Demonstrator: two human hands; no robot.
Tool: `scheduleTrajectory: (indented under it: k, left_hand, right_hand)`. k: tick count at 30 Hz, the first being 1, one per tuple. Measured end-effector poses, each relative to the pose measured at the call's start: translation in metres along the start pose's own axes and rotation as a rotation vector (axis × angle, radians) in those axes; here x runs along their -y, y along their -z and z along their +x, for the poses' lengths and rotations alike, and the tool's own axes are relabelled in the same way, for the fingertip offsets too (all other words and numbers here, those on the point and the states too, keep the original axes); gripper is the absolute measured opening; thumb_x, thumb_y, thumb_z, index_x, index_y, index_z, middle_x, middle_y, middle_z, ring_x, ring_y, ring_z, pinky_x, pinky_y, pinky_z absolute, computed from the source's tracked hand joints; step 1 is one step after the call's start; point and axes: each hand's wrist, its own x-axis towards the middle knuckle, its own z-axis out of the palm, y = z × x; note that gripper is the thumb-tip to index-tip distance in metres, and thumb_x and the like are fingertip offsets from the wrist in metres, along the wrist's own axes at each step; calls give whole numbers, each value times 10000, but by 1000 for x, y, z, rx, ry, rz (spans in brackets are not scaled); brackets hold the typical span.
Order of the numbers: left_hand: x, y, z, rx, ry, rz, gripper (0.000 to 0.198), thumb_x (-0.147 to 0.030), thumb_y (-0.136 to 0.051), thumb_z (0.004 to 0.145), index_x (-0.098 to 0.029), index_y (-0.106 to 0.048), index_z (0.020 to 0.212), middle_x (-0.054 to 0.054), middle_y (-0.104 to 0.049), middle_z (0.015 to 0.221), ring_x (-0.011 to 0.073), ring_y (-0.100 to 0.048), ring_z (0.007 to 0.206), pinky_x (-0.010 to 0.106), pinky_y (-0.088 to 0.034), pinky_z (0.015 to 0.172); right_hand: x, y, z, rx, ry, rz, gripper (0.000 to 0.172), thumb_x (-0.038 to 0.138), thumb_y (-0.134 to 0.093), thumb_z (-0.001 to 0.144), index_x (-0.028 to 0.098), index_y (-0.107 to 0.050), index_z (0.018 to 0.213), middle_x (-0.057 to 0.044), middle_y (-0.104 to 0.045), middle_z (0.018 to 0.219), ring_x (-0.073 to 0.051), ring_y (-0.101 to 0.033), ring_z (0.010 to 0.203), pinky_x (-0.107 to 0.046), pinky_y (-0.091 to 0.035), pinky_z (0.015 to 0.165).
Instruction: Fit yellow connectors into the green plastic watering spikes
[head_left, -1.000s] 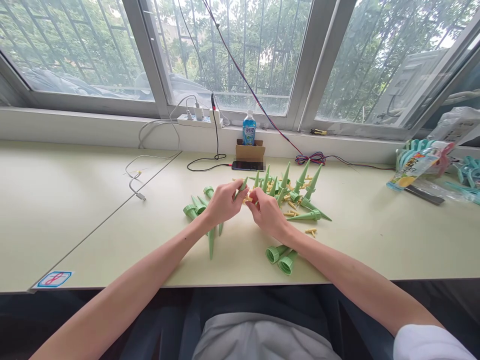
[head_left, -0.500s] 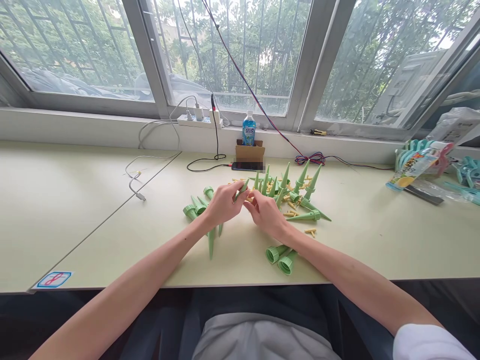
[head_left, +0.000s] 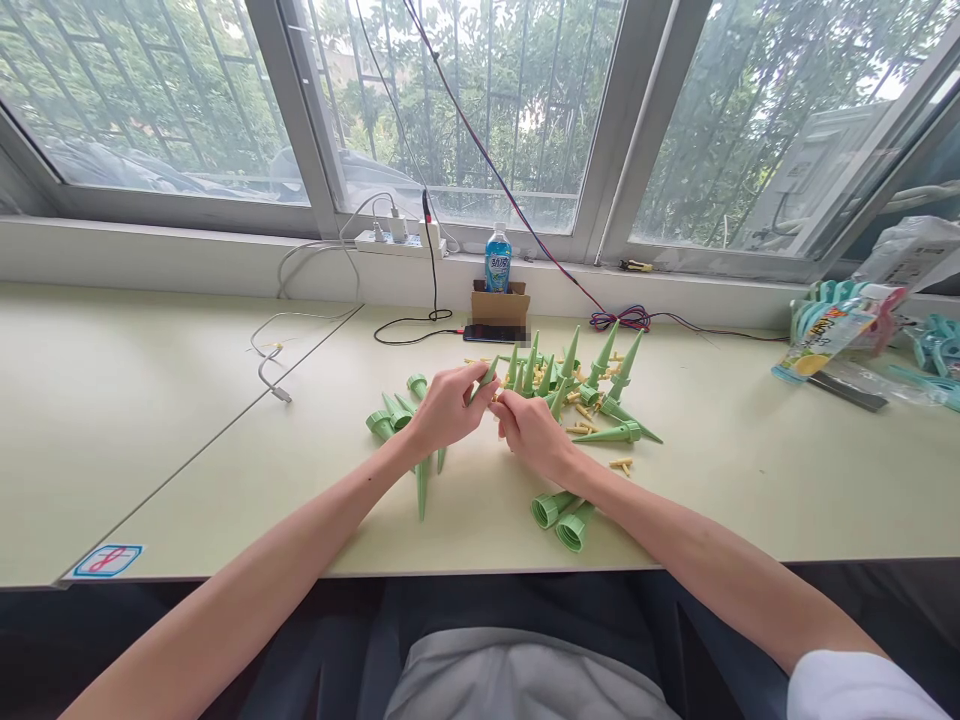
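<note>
My left hand [head_left: 452,405] is closed around a green plastic plant watering spike [head_left: 485,378], its tip pointing up and to the right. Against it, my right hand [head_left: 531,428] pinches a small yellow valve peg, mostly covered by the fingers. Several green spikes [head_left: 570,352] stand or lie just beyond my right hand, with small yellow valve pegs [head_left: 583,410] scattered among them. Beside my left wrist lies another group of spikes [head_left: 382,424]. Two spikes with threaded open ends [head_left: 572,530] rest below my right forearm.
A phone [head_left: 495,332] lies before a cardboard box [head_left: 500,303] and a blue-labelled bottle [head_left: 497,262]. Cables [head_left: 621,317] and a power strip [head_left: 390,242] are along the window sill. Plastic packages [head_left: 829,330] sit at the far right of the table [head_left: 750,480].
My right hand has shifted slightly at the spike, and its fingers now cover more of the yellow peg. My left hand stays almost still with the spike.
</note>
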Motion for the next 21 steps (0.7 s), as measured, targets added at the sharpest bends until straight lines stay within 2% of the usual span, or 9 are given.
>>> scheduleTrajectory:
  k: [4, 10, 16, 21]
  left_hand:
    - [0, 0, 0, -9, -5, 12, 250, -232, -514, 897, -202, -406, 673, -63, -375, 533, 95, -338, 482, 221, -314, 525]
    - [2, -2, -1, -38, 2, 16, 225, -245, -518, 905, -196, -447, 698, -57, -413, 557, 92, -354, 503, 222, -325, 543]
    - [2, -1, -1, 9, 8, 2, 198, -246, -523, 893, -194, -468, 709, -54, -415, 589, 86, -325, 495, 224, -321, 526]
    - [1, -1, -1, 30, 19, 2, 186, -260, -532, 880, -195, -488, 711, -57, -385, 581, 87, -295, 482, 229, -300, 505]
  right_hand:
    - [1, 1, 1, -7, -1, -13, 308, 288, -361, 1007, 200, -436, 722, -1, -577, 639, -110, -479, 530, -227, -345, 584]
    - [-2, -1, 2, -106, 23, 38, 100, 299, -495, 939, 200, -488, 930, 1, -600, 758, -123, -474, 583, -228, -368, 597]
    - [-4, -1, 2, -119, 26, 35, 149, 250, -482, 927, 214, -422, 796, 30, -526, 676, -118, -404, 566, -224, -338, 574]
    - [0, 1, 1, -59, -3, 35, 180, 243, -430, 950, 221, -374, 780, 11, -566, 698, -121, -443, 560, -226, -331, 568]
